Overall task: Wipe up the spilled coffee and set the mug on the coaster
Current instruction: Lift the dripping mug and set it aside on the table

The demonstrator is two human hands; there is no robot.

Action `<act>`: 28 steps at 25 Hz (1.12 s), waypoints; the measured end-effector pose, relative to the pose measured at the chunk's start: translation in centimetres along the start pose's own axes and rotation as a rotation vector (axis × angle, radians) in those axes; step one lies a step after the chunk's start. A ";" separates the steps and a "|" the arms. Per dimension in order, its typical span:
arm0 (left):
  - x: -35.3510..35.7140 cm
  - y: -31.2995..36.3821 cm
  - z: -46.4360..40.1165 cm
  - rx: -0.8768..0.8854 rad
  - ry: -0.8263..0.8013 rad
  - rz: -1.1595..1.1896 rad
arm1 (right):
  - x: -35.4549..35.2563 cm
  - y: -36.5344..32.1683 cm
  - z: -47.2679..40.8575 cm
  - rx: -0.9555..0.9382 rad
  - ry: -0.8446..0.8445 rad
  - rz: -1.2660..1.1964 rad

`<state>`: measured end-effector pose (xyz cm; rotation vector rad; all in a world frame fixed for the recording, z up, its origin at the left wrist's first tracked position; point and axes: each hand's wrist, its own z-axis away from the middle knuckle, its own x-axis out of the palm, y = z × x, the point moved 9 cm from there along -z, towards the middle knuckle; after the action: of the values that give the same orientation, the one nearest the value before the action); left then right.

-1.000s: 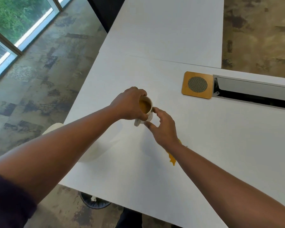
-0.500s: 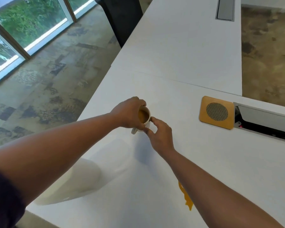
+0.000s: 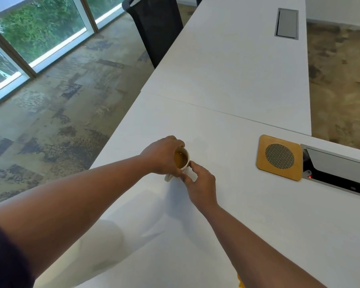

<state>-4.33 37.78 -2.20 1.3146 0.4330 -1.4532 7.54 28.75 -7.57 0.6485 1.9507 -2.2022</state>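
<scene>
Two hands meet at one mug on the white surface [image 3: 227, 84], and the mug [image 3: 184, 163] serves as the landmark for everything else. Going from largest to smallest: the surface carries it all; the wooden coaster [image 3: 279, 157] with its round mesh centre lies well to the right of the mug, bare, just beside an open cable tray [image 3: 337, 171]; a sliver of the spilled coffee [image 3: 240, 282] shows on the near side of the mug, at the bottom edge, mostly hidden by the right forearm. The left hand [image 3: 163, 155] is curled over the mug's rim and near wall, gripping it; the right hand [image 3: 201, 181] has its thumb and fingertips pinching the mug's right side. Whether the mug rests on the surface or is just clear of it cannot be told. As for contents, the mug holds tan coffee fairly close to the rim. The step in hand looks like carrying it to the coaster, so it should be kept level, moved slowly, and set squarely on the mesh disc; any tilt would likely add to the spill, which is not yet wiped.
</scene>
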 end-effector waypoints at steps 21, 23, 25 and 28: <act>1.0 -1.1 -1.1 -0.015 -0.030 0.045 | 1.0 0.8 -0.7 -0.005 0.004 0.075; 1.1 -0.9 -1.0 -0.022 -0.056 0.039 | 0.8 0.9 -0.5 0.008 -0.012 0.069; 1.2 -0.7 -0.7 -0.041 -0.084 0.017 | 0.4 1.2 -0.1 0.037 -0.021 0.075; 0.9 0.0 -0.2 -0.049 -0.043 -0.034 | -0.3 2.2 0.5 0.109 -0.066 0.096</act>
<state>-4.06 37.56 -3.07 1.2400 0.4618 -1.4875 8.58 27.89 -9.45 0.6608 1.7410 -2.2541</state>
